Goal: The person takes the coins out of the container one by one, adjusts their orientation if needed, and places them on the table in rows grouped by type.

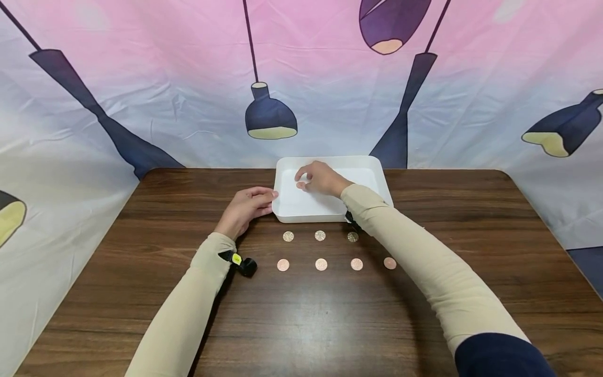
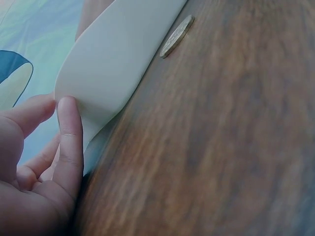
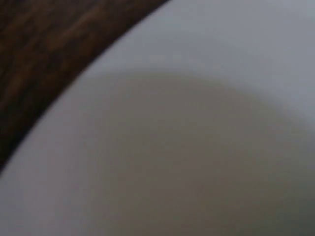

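A white tray (image 1: 311, 213) stands at the far side of the brown table. My left hand (image 1: 248, 207) grips its left rim; in the left wrist view, the thumb and a finger (image 2: 70, 130) meet at the tray wall (image 2: 106, 64). Inside the tray, my right hand (image 1: 322, 179) reaches down with bent fingers and the thumb opposite them. Whether a coin lies between those fingertips is too small to tell. Pale, gold-toned coins (image 1: 320, 235) form a row before the tray, and several copper-coloured coins (image 1: 321, 264) form a nearer row. The right wrist view is blurred, showing mostly the tray (image 3: 162, 54).
A cloth (image 1: 212, 104) printed with lamps hangs just behind the table's far edge. The table (image 1: 311, 319) extends around the tray and coins. My right sleeve (image 1: 424, 262) crosses over the table beside the rows. A small black camera (image 1: 246, 267) is strapped at my left wrist.
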Demonstrator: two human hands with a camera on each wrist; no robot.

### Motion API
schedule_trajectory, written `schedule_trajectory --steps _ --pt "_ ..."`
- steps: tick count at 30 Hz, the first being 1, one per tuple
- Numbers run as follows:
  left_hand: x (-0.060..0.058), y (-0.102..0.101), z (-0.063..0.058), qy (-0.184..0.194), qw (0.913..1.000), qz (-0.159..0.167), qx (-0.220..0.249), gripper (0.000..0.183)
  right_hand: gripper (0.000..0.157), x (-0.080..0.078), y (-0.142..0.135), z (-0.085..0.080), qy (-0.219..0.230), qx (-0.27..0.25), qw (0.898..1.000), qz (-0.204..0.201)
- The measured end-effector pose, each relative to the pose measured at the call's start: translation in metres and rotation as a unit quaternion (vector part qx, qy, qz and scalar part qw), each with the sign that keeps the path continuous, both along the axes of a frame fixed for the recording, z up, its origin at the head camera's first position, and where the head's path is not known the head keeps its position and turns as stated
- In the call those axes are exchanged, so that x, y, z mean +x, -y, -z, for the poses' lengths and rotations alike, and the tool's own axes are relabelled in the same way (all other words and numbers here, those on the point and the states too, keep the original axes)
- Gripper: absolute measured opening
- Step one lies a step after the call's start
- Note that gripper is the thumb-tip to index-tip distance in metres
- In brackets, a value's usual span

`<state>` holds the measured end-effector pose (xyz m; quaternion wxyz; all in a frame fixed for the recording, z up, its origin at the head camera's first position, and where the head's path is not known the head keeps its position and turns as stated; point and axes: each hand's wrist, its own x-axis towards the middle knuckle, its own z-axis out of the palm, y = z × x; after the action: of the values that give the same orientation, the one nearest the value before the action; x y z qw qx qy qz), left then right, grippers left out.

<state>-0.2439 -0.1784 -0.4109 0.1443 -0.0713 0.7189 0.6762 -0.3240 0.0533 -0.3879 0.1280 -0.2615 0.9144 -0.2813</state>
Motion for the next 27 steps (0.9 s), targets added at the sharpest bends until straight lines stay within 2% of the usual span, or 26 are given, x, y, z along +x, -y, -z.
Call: schedule_trajectory --steps 14,18,23,27 --pt "0.0000 0.0013 0.0000 0.004 1.0000 0.001 0.004 0.046 0.014 -0.0028 0.0009 -0.0032 0.011 0.008 1.000 -0.026" --pt "0.0003 0.0014 -0.0006 0.002 1.0000 0.000 0.006 0.044 0.012 -0.0011 0.0031 -0.0040 -0.002 0.024 0.999 -0.033" --pt "0.0008 0.0012 0.0005 0.003 0.9999 -0.006 0.013 0.037 0.012 0.0030 0.0055 -0.0028 -0.039 0.061 0.997 -0.039" --pt "0.0015 0.0013 -0.0001 -0.001 0.9999 -0.006 0.015 0.039 0.010 0.0045 0.0070 -0.0016 -0.065 0.072 0.994 -0.049"
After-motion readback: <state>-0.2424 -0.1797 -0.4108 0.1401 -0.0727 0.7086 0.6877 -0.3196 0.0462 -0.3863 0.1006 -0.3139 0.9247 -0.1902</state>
